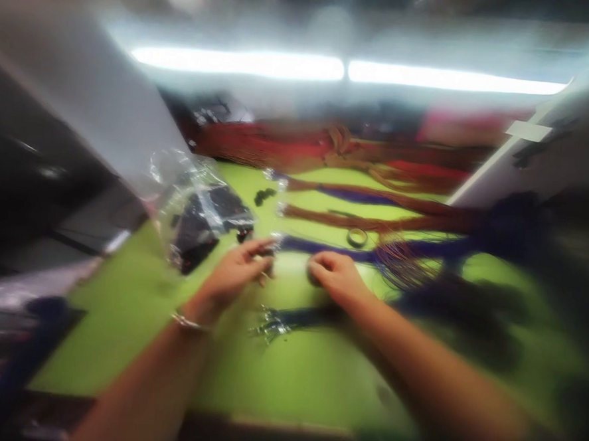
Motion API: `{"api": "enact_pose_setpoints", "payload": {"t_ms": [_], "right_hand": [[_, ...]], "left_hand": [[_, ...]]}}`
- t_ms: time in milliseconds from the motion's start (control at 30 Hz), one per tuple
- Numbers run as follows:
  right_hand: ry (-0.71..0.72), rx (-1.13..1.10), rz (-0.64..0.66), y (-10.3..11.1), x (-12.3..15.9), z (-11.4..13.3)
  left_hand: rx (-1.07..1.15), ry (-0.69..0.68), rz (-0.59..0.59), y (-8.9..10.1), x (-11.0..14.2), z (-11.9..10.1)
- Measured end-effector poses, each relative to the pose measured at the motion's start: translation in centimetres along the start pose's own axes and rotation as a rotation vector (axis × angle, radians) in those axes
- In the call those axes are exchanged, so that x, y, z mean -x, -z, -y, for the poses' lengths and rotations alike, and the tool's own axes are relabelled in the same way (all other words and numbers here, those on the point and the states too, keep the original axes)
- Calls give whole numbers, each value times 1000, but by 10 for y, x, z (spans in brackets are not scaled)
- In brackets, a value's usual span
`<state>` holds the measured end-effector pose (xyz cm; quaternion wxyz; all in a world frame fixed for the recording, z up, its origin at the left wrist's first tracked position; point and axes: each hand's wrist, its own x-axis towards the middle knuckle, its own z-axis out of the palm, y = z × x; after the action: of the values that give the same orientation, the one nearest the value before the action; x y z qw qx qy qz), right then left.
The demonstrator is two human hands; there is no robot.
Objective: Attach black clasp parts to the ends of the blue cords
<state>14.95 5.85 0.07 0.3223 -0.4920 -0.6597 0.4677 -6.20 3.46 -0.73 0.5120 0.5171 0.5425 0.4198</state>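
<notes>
The picture is smeared by motion. My left hand rests on the green table with its fingers pinched near the metal end of a blue wire bundle. My right hand lies just to its right with fingers curled, close to the same bundle. What either hand holds is too blurred to make out. A second blue bundle with metal terminals lies just in front of both hands.
A clear plastic bag with dark parts sits to the left. Brown and red wire bundles lie further back, with a small ring of tape between them. A bright light strip runs along the back. A white panel stands at the right.
</notes>
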Motion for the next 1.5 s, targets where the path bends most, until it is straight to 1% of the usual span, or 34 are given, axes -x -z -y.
{"api": "enact_pose_setpoints", "payload": {"t_ms": [33, 67, 133, 200, 333, 567, 767, 833, 933, 967, 1033, 1100, 1167, 1233, 1300, 1367, 1433, 1500], "right_hand": [[30, 32, -4, -1, 0, -2], [62, 61, -4, -2, 0, -5], [113, 100, 5, -4, 0, -10], [129, 118, 20, -5, -1, -13], [124, 146, 41, -4, -3, -15], [111, 191, 77, -6, -2, -14], [94, 242, 87, -6, -2, -13], [65, 199, 112, -6, -2, -13], [-59, 35, 189, -5, -1, -11], [-105, -30, 216, -4, -1, -11], [-171, -131, 248, -3, -1, -9], [-183, -174, 233, 0, -1, -8], [-173, -187, 200, 2, -2, -6], [-165, -181, 174, 2, -3, -5], [-139, -118, 140, 2, -4, -5], [-54, -2, 83, 1, -4, -7], [72, 112, 30, -1, -4, -10], [168, 187, 10, -2, -3, -14]], "left_hand": [[103, 19, 38, -10, 1, 1], [193, 43, 46, -18, 1, 3], [336, 110, 71, -29, 0, 7], [434, 163, 91, -34, -1, 11], [543, 204, 133, -32, -2, 13], [536, 197, 179, -35, 0, 11], [445, 126, 196, -35, 1, 17], [349, 59, 180, -35, 1, 17], [224, -20, 137, -37, 1, 17], [230, -10, 127, -38, 2, 16], [319, 53, 105, -39, 3, 15], [428, 138, 87, -40, 4, 13], [491, 190, 67, -41, 4, 11], [522, 206, 52, -40, 4, 8], [538, 201, 43, -40, 4, 6], [526, 195, 36, -40, 3, 5], [503, 196, 35, -40, 4, 6], [489, 193, 36, -40, 4, 8]]}}
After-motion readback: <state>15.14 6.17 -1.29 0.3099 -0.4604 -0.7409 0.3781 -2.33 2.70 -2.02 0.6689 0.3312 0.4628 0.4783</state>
